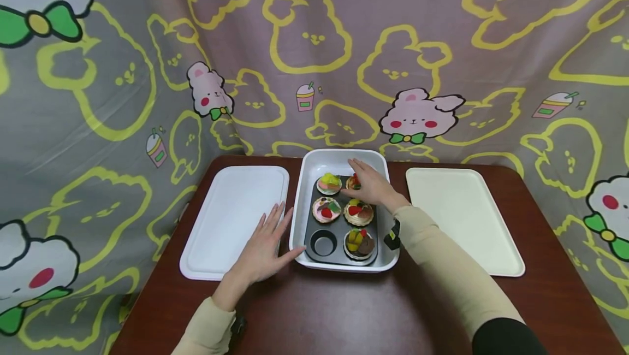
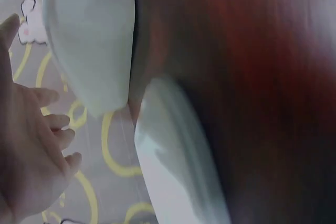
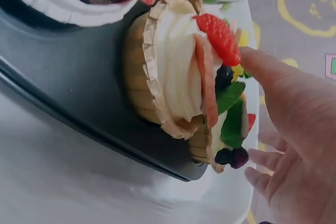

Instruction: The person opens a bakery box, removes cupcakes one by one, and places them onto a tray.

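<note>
A dark muffin tin lies inside a white plastic bin, several decorated toy cupcakes in its cups. The front-left cup shows its bare dark bottom. Over the back-right cupcake, my right hand reaches with thumb and fingers apart, partly covering it. The right wrist view shows this hand beside cupcakes topped with cream, a strawberry and green leaves; whether it touches one I cannot tell. Fingers spread, my left hand is at the bin's left side, its thumb near the rim.
A white tray lies left of the bin, and a cream tray lies right of it. All stand on a dark brown table. Patterned cloth hangs close behind and at the sides.
</note>
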A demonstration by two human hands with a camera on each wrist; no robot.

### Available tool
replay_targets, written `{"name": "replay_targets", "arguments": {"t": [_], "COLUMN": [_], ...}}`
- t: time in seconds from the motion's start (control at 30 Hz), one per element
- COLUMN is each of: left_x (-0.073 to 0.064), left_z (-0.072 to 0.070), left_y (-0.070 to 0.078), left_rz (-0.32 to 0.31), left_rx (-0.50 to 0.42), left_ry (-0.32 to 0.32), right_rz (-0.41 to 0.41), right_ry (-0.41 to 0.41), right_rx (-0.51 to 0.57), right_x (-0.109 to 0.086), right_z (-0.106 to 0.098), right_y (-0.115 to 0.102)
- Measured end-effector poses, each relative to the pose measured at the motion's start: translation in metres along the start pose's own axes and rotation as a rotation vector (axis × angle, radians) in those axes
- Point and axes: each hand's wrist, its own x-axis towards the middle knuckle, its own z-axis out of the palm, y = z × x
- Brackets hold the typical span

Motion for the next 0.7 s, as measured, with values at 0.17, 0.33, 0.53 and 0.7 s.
{"name": "replay_targets", "arguments": {"t": [0.17, 0.33, 0.53, 0.7], "left_x": [0.000, 0.004, 0.006, 0.007], "left_z": [0.012, 0.020, 0.024, 0.026], "left_y": [0.017, 0.027, 0.033, 0.035], "left_rz": [-0.002, -0.006, -0.019, -0.025], "left_rx": [-0.017, -0.001, 0.030, 0.027], "left_ry": [0.009, 0.036, 0.019, 0.011], "right_rz": [0.049, 0.083, 0.093, 0.121], "right_ry": [-0.048, -0.063, -0.033, -0.026], "right_rx": [0.017, -0.025, -0.036, -0.033], "right_x": [0.002, 0.005, 0.007, 0.008], "right_z": [0.000, 0.000, 0.000, -0.002], "right_y": [0.007, 0.009, 0.010, 0.009]}}
